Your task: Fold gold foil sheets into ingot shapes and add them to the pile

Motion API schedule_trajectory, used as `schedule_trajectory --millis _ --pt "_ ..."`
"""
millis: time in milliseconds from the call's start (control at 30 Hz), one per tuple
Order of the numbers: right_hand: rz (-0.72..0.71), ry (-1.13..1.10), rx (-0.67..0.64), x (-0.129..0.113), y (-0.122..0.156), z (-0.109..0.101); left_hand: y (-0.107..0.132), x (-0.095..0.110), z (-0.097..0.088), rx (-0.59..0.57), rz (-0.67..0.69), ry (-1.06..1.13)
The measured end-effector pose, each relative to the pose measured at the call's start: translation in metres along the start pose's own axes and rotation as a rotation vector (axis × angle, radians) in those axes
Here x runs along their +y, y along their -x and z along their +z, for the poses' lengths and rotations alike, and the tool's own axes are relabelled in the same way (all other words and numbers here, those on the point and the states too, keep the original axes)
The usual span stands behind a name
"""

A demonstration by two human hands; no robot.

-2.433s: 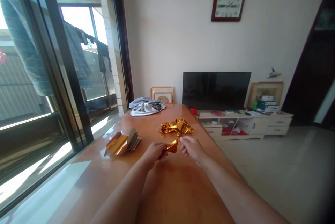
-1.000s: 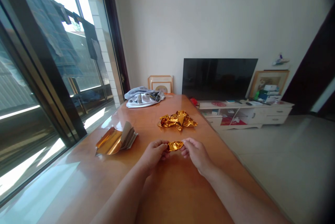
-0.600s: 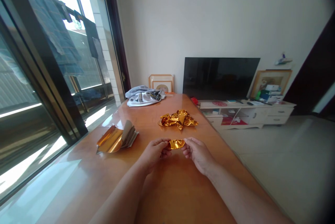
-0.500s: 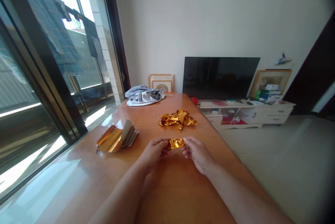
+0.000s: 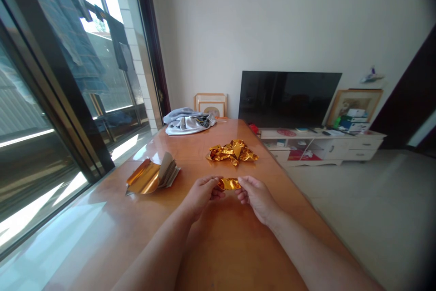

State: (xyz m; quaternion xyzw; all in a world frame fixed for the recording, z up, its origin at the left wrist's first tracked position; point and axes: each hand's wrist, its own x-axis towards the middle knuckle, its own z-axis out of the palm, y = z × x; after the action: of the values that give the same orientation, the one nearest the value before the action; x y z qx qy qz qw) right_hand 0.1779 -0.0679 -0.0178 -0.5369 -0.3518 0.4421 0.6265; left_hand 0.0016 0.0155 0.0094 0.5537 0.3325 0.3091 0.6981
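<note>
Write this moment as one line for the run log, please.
left hand: pinches gold foil piece | right hand: pinches its other end | crumpled foil heap: ahead on table

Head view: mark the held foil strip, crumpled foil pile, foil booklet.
Held foil strip (image 5: 229, 184), head view, strip's middle.
Crumpled foil pile (image 5: 232, 152), head view, pile's centre.
Foil booklet (image 5: 145, 177), head view, its gold front sheet.

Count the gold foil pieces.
3: a strip between left hand and right hand, a crumpled heap on the table, a curled sheet on a booklet; the heap may hide more.

The left hand (image 5: 200, 198) and right hand (image 5: 259, 200) are bare; so are the left forearm (image 5: 160, 248) and right forearm (image 5: 306, 249), both slender.
</note>
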Motion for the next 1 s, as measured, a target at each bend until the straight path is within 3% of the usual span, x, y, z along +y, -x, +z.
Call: schedule_trajectory --millis 167,433,567,700,1000 --pt "-0.010 0.036 0.002 -0.003 0.003 0.002 -0.003 -0.003 0.003 0.033 0.041 -0.084" --pt "-0.034 0.114 -0.014 -0.007 0.009 0.009 -0.010 -0.016 0.003 0.214 0.185 -0.386" --pt "-0.049 0.123 -0.023 -0.005 0.010 0.011 -0.012 -0.019 0.000 0.246 0.219 -0.443" --pt "-0.040 0.111 -0.011 -0.005 0.009 0.010 -0.011 -0.016 0.002 0.226 0.198 -0.416" --pt "-0.003 0.047 0.013 -0.007 0.006 0.003 0.005 0.003 0.008 0.113 0.018 -0.023"
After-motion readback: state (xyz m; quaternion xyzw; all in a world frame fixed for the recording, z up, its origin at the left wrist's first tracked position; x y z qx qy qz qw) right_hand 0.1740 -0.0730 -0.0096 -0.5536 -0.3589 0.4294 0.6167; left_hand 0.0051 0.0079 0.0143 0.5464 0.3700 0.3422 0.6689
